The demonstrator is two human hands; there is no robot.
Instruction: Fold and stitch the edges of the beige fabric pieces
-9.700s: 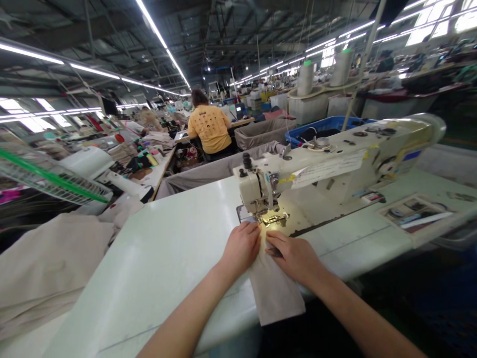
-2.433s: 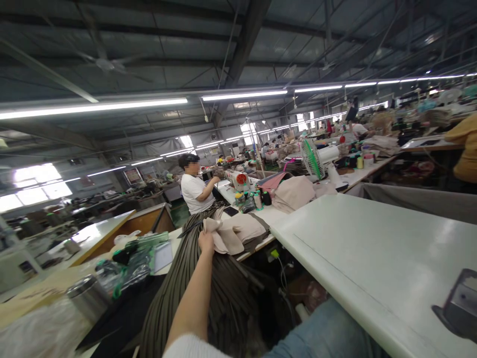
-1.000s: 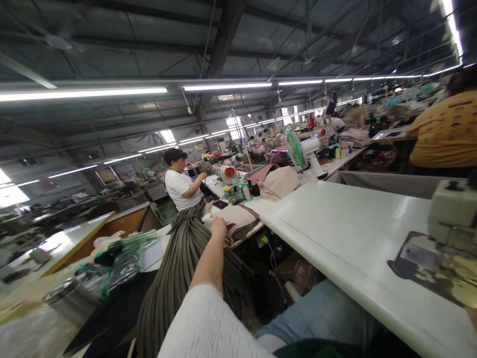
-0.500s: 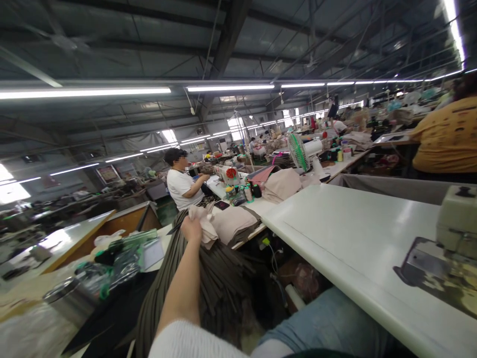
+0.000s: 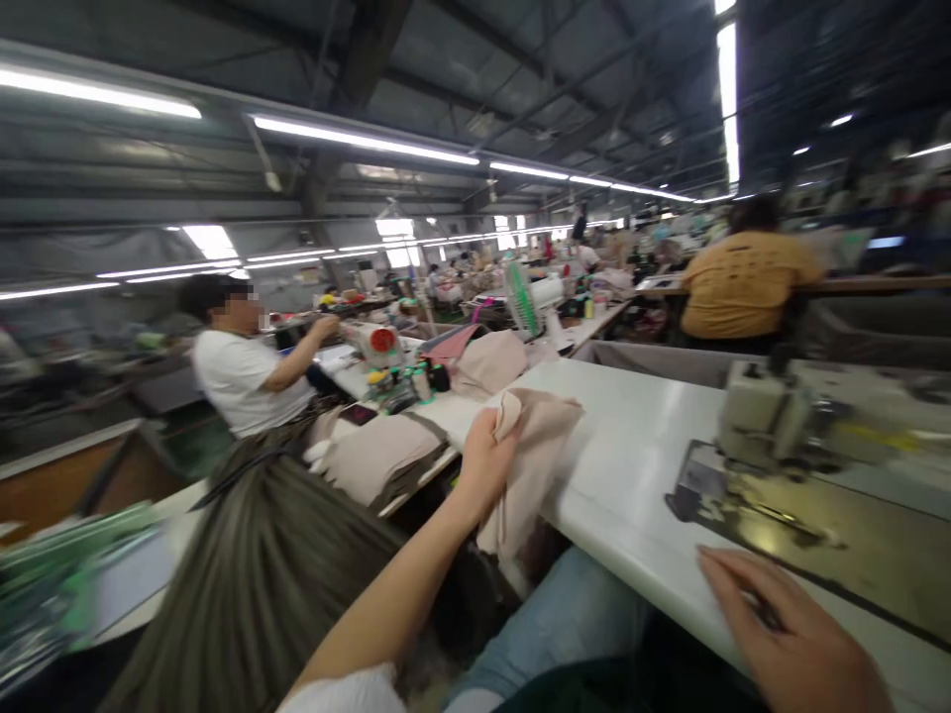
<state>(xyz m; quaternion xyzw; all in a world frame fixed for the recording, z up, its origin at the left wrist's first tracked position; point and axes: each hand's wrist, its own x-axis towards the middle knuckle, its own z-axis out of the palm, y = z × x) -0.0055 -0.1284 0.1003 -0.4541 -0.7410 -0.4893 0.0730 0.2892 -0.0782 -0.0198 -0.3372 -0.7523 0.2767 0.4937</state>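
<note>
My left hand (image 5: 486,463) is closed on a pale beige cloth piece (image 5: 546,436), which hangs down over the near left edge of the white table (image 5: 631,426). At the lower right, my right hand (image 5: 792,624) is over the table's front edge, thumb and fingers curved with a gap between them; a small dark thing shows in that gap, too blurred to make out. Beyond it stands a sewing machine (image 5: 758,411) with a metal plate.
A big bundle of dark strips (image 5: 274,564) hangs at the left. Behind it lie stacked beige pieces (image 5: 382,456), thread spools (image 5: 422,384) and a green fan (image 5: 522,297). One person in white (image 5: 242,381) sits left, another in yellow (image 5: 747,282) sits right.
The view has turned right. My left hand has carried the beige cloth from beside the strip bundle to the white table's edge. My right hand has come into view.
</note>
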